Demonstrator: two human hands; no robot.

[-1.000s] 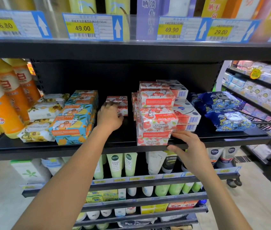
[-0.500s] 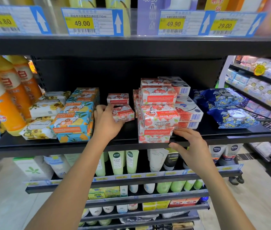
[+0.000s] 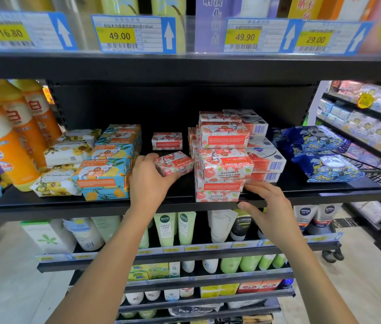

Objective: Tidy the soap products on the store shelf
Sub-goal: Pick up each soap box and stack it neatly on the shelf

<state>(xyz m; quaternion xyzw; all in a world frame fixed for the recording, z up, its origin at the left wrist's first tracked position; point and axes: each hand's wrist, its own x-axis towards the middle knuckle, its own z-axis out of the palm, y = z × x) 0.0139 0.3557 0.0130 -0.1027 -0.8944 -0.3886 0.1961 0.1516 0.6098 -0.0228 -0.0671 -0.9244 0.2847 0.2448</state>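
My left hand (image 3: 148, 181) grips a small red-and-white goat soap box (image 3: 174, 163), tilted, just above the black shelf (image 3: 91, 206). One more such box (image 3: 167, 141) stands behind it, deeper on the shelf. To the right rises a stack of red goat soap boxes (image 3: 224, 157). My right hand (image 3: 270, 210) rests with fingers spread at the stack's bottom box (image 3: 217, 194), on the shelf's front edge. Blue-and-yellow goat soap boxes (image 3: 109, 164) are piled to the left.
White floral soap packs (image 3: 64, 160) and orange bottles (image 3: 0, 141) fill the shelf's left end. White boxes with barcodes (image 3: 264, 157) and blue pouches (image 3: 320, 153) lie right of the red stack. Price tags (image 3: 133, 35) line the shelf above; tubes (image 3: 173, 228) stand below.
My left hand has pulled the small red box forward from the back of the shelf toward the front. My right hand has stayed at the bottom of the red stack.
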